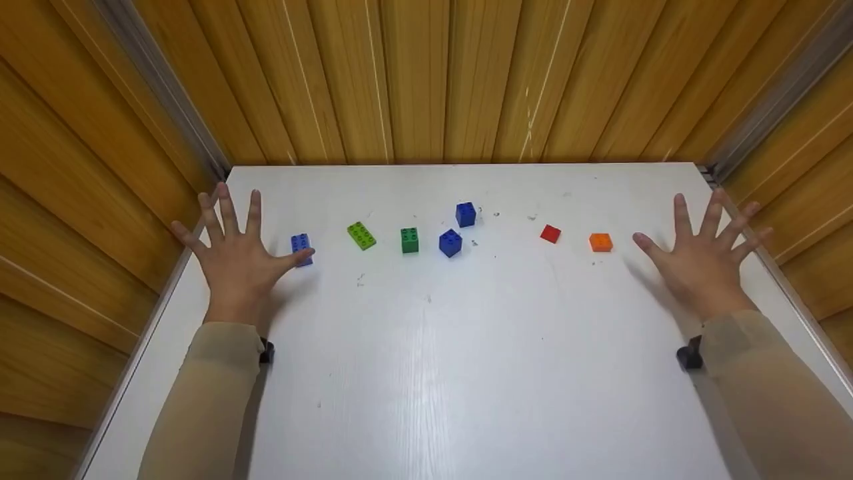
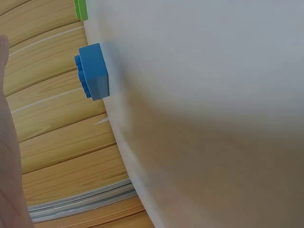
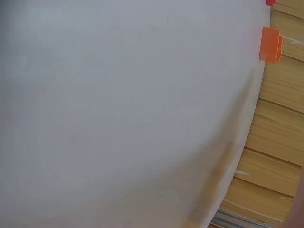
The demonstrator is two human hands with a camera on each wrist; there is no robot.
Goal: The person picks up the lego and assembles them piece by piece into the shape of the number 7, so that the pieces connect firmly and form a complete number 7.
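My left hand [image 1: 238,267] is spread wide at the table's left side, holding nothing. Its thumb overlaps a light blue brick [image 1: 300,243] in the head view; the left wrist view shows this brick [image 2: 95,72] standing apart from the hand. On the right, my other hand [image 1: 705,270] is spread too, with nothing in its fingers. The orange brick [image 1: 600,243] lies nearest to it, left of the thumb. A small flat red piece [image 1: 550,233] comes further left. Between the hands are a lime green brick [image 1: 362,235], a dark green brick [image 1: 409,240] and two dark blue bricks [image 1: 450,243].
All the bricks lie on a white table [image 1: 426,360], in a loose row across its far half. Wood-look panelled walls [image 1: 413,80] rise behind it and on both sides, with grey metal posts at the corners. Black wrist bands [image 1: 690,353] show at both sleeves.
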